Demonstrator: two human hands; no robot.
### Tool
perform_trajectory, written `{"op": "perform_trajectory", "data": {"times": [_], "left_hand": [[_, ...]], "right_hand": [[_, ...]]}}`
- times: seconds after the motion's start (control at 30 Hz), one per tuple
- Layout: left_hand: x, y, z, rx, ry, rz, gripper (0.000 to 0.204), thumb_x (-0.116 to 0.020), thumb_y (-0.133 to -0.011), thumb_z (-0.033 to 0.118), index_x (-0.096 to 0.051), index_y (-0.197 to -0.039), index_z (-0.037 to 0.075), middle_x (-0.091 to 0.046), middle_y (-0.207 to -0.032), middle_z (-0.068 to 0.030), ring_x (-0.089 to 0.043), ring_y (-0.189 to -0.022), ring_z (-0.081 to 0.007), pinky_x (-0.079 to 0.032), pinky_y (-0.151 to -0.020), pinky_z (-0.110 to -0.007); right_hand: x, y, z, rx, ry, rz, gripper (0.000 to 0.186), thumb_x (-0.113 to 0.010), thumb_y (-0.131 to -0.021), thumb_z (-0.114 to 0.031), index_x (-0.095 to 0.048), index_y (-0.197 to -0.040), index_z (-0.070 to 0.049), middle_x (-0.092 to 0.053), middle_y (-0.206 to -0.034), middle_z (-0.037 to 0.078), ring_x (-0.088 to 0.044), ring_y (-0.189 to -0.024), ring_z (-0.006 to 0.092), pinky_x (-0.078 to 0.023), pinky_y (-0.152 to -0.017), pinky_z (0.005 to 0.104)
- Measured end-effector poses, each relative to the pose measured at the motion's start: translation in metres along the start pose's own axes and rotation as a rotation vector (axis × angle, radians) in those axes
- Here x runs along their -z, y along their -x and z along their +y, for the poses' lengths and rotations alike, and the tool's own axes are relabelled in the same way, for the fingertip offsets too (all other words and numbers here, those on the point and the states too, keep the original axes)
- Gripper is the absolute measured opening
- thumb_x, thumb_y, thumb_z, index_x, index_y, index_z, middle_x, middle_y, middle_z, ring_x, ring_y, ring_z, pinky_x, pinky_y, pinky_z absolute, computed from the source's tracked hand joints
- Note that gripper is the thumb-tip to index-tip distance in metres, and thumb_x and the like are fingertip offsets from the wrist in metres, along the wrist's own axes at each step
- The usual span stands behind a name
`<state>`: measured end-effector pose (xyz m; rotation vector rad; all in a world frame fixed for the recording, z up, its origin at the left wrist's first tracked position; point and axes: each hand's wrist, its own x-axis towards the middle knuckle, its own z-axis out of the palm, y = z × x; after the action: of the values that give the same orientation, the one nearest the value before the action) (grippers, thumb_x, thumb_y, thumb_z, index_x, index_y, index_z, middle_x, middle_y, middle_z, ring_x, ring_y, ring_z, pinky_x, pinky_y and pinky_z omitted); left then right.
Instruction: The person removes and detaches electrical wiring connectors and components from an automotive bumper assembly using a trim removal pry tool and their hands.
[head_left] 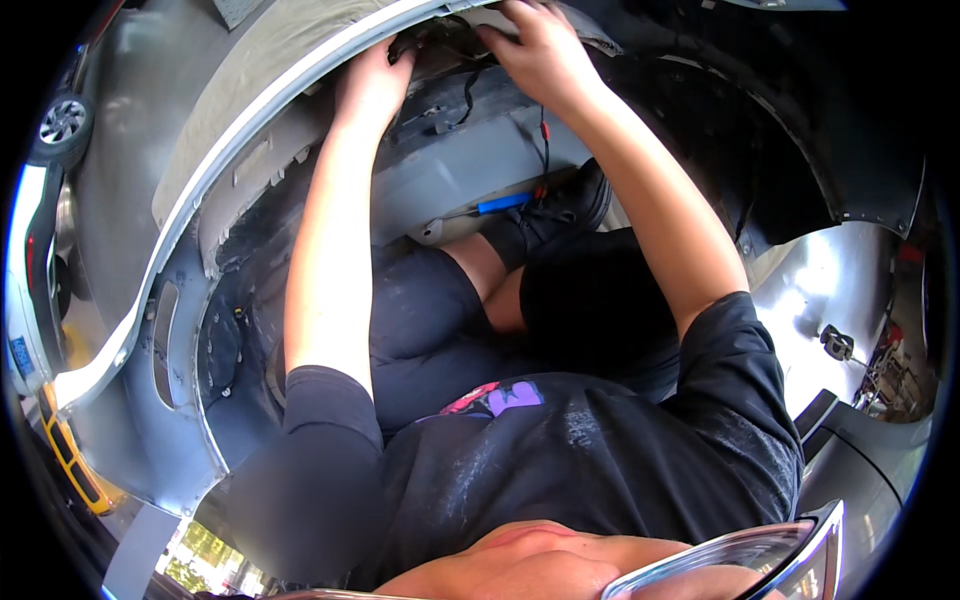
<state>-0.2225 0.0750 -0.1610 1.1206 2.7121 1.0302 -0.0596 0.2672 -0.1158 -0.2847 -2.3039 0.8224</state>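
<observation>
I sit inside a stripped grey car body shell with both arms stretched forward. My left hand [375, 85] reaches into a gap under the curved pale body edge [300, 70], and its fingertips are hidden among black parts. My right hand [540, 50] lies on a grey panel edge [600, 40] at the top, with its fingers curled over it. Black wires [465, 95] hang just below and between the two hands. A thin red wire [545, 130] runs down under my right wrist.
A blue-handled screwdriver [503, 203] lies on the grey sill beside my black shoe [565, 205]. A dark wheel-arch liner [800, 150] curves at the right. A metal latch [835, 343] sits at the right. A parked car's wheel [62, 122] shows far left.
</observation>
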Motion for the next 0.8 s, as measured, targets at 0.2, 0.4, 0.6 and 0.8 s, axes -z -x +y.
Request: {"op": "perform_trajectory", "data": {"times": [0.2, 0.4, 0.6, 0.8], "left_hand": [[-0.012, 0.0, -0.014, -0.009, -0.029, 0.042, 0.053, -0.068, -0.097, 0.022, -0.06, -0.146, 0.004, -0.063, -0.146, -0.0229, -0.058, -0.138, -0.0388, -0.045, -0.116, -0.042], [-0.005, 0.005, -0.006, 0.073, -0.061, 0.03, 0.054, -0.064, -0.097, 0.02, -0.058, -0.149, 0.008, -0.062, -0.146, -0.0221, -0.058, -0.137, -0.04, -0.046, -0.115, -0.044], [-0.009, 0.001, -0.004, 0.038, -0.036, 0.005, 0.055, -0.063, -0.097, 0.021, -0.056, -0.151, 0.012, -0.063, -0.146, -0.0206, -0.058, -0.137, -0.0393, -0.047, -0.115, -0.045], [-0.005, 0.004, 0.001, 0.041, -0.062, 0.027, 0.052, -0.065, -0.098, 0.023, -0.058, -0.149, 0.011, -0.064, -0.145, -0.0205, -0.058, -0.137, -0.0391, -0.047, -0.115, -0.045]], "right_hand": [[-0.057, -0.029, 0.012, -0.05, 0.001, -0.245, 0.038, -0.073, -0.095, -0.036, -0.074, -0.115, -0.005, -0.073, -0.115, 0.023, -0.068, -0.109, 0.0443, -0.054, -0.098, 0.0511], [-0.063, -0.038, 0.016, 0.042, -0.138, -0.292, 0.032, -0.07, -0.095, -0.014, -0.069, -0.124, 0.001, -0.071, -0.121, 0.029, -0.067, -0.116, 0.0472, -0.054, -0.098, 0.0506], [-0.066, -0.052, 0.03, 0.083, -0.082, -0.308, 0.032, -0.067, -0.098, -0.02, -0.07, -0.124, -0.001, -0.071, -0.123, 0.029, -0.067, -0.116, 0.047, -0.053, -0.1, 0.0509], [-0.068, -0.047, 0.025, 0.032, 0.019, -0.316, 0.036, -0.067, -0.099, -0.027, -0.071, -0.126, -0.004, -0.071, -0.124, 0.028, -0.067, -0.116, 0.048, -0.054, -0.099, 0.0523]]}}
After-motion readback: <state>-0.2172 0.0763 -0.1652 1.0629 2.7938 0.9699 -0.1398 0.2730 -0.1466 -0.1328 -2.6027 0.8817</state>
